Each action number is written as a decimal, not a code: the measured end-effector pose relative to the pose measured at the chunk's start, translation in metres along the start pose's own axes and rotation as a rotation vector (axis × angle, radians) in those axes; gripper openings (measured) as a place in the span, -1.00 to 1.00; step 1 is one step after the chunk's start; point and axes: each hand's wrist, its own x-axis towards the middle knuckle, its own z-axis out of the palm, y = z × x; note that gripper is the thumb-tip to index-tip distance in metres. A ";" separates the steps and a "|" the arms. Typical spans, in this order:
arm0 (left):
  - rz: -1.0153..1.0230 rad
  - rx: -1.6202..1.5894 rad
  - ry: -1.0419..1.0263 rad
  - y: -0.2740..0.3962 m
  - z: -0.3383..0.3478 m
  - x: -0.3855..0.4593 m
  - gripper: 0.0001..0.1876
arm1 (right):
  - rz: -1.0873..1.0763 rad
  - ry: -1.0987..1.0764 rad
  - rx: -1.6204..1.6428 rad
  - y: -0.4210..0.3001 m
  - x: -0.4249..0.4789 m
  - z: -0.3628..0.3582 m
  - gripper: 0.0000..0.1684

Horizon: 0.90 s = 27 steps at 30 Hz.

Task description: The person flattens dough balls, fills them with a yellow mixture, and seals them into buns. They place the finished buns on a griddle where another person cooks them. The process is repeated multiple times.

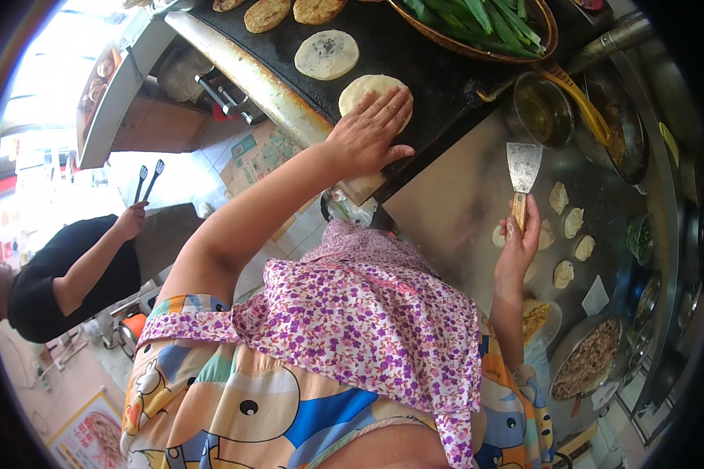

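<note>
My left hand (375,132) lies flat, fingers spread, on a pale round dough flatbread (366,91) on the black griddle (440,99). Beside that one sits another pale flatbread (327,54) with a dark filling showing through. Browned flatbreads (268,14) lie at the griddle's far edge. My right hand (519,231) grips the wooden handle of a metal scraper (524,167), its blade pointing away from me above the metal worktop (469,193). Small dough pieces (574,223) lie near and partly behind that hand.
A basket of green leafy stalks (475,29) stands on the griddle. At right are a bowl of oil (542,111), a yellow-handled utensil (589,114), a large bowl of minced filling (586,357) and a white scraper (595,296). Another person (76,275) at left holds tongs (148,180).
</note>
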 end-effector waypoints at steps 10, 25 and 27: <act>0.078 -0.051 -0.009 0.007 0.012 0.017 -0.14 | -0.005 0.075 -0.005 0.012 -0.016 -0.021 -0.42; 0.081 0.019 -0.135 -0.042 0.044 0.050 -0.17 | 0.153 0.237 -0.035 0.010 -0.085 -0.023 -0.45; 0.121 0.027 -0.117 -0.040 0.046 0.047 -0.16 | 0.153 0.264 -0.025 0.010 -0.087 -0.025 -0.45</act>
